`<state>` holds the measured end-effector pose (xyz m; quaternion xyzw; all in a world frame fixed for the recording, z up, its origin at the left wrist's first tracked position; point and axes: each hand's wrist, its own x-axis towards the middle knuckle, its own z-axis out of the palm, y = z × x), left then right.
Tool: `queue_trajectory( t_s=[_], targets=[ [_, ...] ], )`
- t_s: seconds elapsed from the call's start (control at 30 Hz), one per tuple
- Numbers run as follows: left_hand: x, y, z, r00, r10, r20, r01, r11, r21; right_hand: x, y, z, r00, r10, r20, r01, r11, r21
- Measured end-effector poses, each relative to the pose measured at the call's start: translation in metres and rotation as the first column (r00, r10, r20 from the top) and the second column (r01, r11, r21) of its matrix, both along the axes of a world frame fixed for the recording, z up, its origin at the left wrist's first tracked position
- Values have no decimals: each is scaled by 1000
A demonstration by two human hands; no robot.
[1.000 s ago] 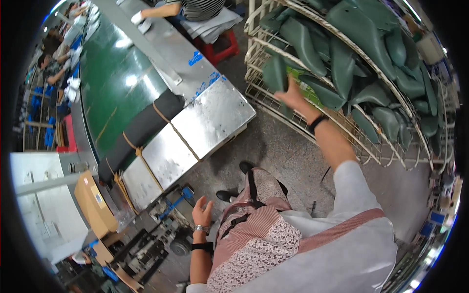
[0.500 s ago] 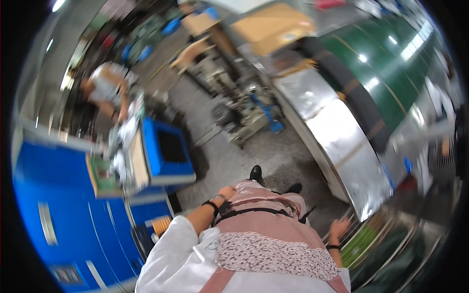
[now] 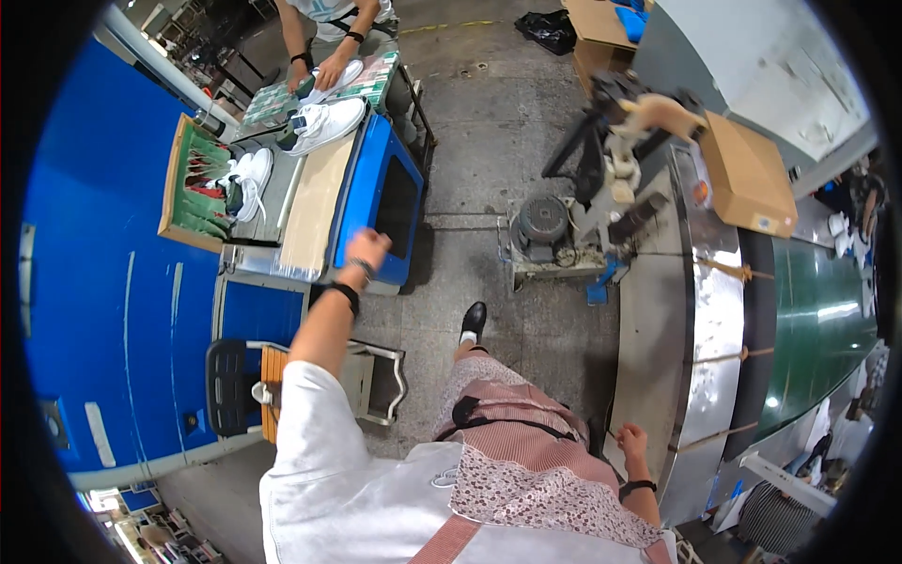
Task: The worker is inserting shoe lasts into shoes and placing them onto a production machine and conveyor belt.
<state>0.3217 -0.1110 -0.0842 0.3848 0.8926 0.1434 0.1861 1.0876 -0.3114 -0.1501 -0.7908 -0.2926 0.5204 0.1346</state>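
My left hand [image 3: 368, 248] is stretched forward, fingers curled in, with nothing visible in it. It is by the near edge of a blue machine cover [image 3: 362, 207], beside a tan board [image 3: 315, 221]; I cannot tell whether it touches either. Low at my right side hangs my right hand [image 3: 631, 440], fingers loosely bent and partly apart, holding nothing visible, near a grey bench side [image 3: 648, 376]. Past the left hand, white sneakers [image 3: 324, 124] stand on the worktop, and another white shoe [image 3: 252, 183] lies beside a wooden-framed tray [image 3: 172, 179].
Across the worktop a co-worker's hands [image 3: 331, 70] handle a white shoe. A motor [image 3: 543, 221] on a stand occupies the floor ahead. A cardboard box [image 3: 747, 174] and green conveyor belt [image 3: 817, 320] lie to the right. A stool [image 3: 272, 385] stands at left.
My left hand has gone from the front of my apron out toward the blue machine cover. My right hand's fingers are more bent. The view has turned and moved closer to the shoe worktop.
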Motion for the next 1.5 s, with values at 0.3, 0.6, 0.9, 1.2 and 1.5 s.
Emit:
queue_trajectory(
  t_s=[0.3,0.6,0.9,1.2,1.5],
  targets=[
    [-307,196,59,879,439,-187,-356,864,356,-103,-7,74,994,-106,38,113,935,-337],
    [-279,226,85,887,321,-332,-316,946,71,-114,-16,75,984,-164,72,179,925,-336],
    [-11,152,158,964,-262,46,239,930,280,-145,161,53,972,-91,-218,98,995,20],
    [343,67,230,494,-870,2,787,448,424,-175,263,190,-143,-209,-967,73,973,-221],
    [474,38,182,473,-879,69,650,400,646,-77,302,221,268,-45,-962,419,905,74]
  ],
)
